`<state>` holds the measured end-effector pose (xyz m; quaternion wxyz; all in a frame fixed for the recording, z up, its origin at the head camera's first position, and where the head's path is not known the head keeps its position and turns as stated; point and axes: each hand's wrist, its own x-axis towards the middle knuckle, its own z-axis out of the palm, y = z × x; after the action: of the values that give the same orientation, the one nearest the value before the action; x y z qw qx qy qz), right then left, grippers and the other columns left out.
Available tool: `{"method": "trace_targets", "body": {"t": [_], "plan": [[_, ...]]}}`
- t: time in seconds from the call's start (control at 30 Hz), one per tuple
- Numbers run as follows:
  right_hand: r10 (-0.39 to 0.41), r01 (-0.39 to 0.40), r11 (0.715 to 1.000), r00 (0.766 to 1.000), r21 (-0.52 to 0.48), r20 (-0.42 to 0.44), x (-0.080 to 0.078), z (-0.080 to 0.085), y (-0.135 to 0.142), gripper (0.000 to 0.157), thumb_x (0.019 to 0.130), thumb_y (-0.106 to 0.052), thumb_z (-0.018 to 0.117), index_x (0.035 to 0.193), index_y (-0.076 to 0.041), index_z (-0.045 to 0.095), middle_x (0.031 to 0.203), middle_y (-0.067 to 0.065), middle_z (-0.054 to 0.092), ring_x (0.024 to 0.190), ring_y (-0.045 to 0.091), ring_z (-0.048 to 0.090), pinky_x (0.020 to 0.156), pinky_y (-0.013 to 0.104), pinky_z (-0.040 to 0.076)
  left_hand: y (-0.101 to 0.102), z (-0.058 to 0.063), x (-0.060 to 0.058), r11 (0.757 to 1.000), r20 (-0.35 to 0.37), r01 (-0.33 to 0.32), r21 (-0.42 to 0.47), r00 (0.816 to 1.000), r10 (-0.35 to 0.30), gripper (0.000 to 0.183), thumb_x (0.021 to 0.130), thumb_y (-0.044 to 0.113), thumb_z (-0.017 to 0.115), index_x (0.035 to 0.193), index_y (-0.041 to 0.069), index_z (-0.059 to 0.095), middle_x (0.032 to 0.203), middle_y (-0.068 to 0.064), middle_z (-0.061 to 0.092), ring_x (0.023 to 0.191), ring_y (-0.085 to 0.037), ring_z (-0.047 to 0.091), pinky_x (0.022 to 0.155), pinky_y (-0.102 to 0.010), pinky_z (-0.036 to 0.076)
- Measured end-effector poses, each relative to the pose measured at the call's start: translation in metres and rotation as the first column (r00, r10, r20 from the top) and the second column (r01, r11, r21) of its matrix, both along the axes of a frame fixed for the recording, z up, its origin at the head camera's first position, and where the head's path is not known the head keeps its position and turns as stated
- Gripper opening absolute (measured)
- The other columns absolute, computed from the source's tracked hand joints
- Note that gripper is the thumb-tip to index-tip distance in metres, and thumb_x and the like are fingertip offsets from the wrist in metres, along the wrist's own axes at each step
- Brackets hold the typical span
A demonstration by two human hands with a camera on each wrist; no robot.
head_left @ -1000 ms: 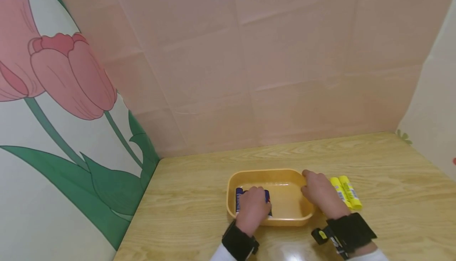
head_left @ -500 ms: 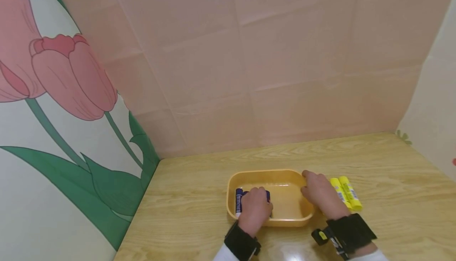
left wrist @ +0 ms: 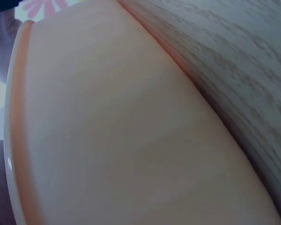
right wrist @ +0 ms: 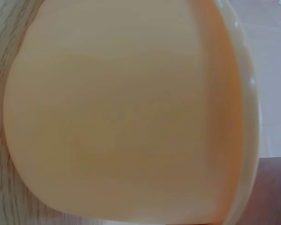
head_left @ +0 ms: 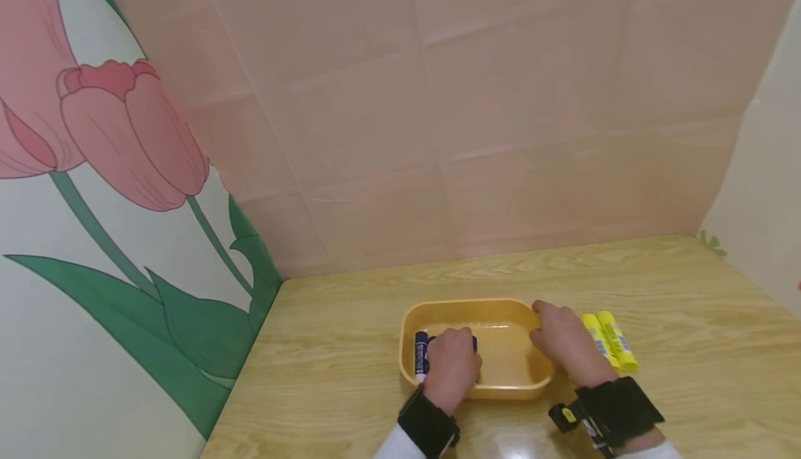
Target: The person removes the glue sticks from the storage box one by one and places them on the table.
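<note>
A yellow-orange plastic tray (head_left: 463, 302) stands on the table. My left hand (head_left: 452, 366) reaches over its near rim, fingers curled down around a dark blue glue stick that is mostly hidden beneath them. Left of the fingers, another dark blue glue stick (head_left: 421, 356) with a white end lies by the tray's left wall. My right hand (head_left: 566, 342) holds the tray's right end, fingertips at the far right corner of the rim. The tray's outer wall (left wrist: 107, 117) fills the left wrist view, and its wall (right wrist: 122, 108) fills the right wrist view too.
Two yellow glue sticks (head_left: 616, 341) lie side by side on the wood-grain table (head_left: 325, 348), just right of my right hand. A pinkish sheet (head_left: 488, 118) covers the back, and a tulip-printed panel (head_left: 131, 139) stands along the left.
My left hand has shifted slightly to the right inside the tray, uncovering more of the leftmost blue glue stick. The right hand stays at the tray's right end.
</note>
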<state>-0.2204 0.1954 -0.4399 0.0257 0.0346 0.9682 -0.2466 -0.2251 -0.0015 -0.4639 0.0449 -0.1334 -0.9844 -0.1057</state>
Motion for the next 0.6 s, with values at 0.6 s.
{"method": "trace_targets", "body": {"t": [0.6], "plan": [[-0.007, 0.007, 1.0, 1.0, 0.0, 0.001, 0.0, 0.0, -0.001, 0.053, 0.09, -0.005, 0.061, 0.134, 0.017, 0.044, 0.12, 0.038, 0.055, 0.095, 0.039, 0.054, 0.088, 0.058, 0.049, 0.001, -0.011, -0.007, 0.997, -0.058, 0.07, 0.014, 0.996, -0.069, 0.021, 0.081, 0.03, 0.077, 0.091, 0.017, 0.064, 0.069, 0.001, 0.058, 0.06, -0.013, 0.054, 0.05, -0.03, 0.04]]}}
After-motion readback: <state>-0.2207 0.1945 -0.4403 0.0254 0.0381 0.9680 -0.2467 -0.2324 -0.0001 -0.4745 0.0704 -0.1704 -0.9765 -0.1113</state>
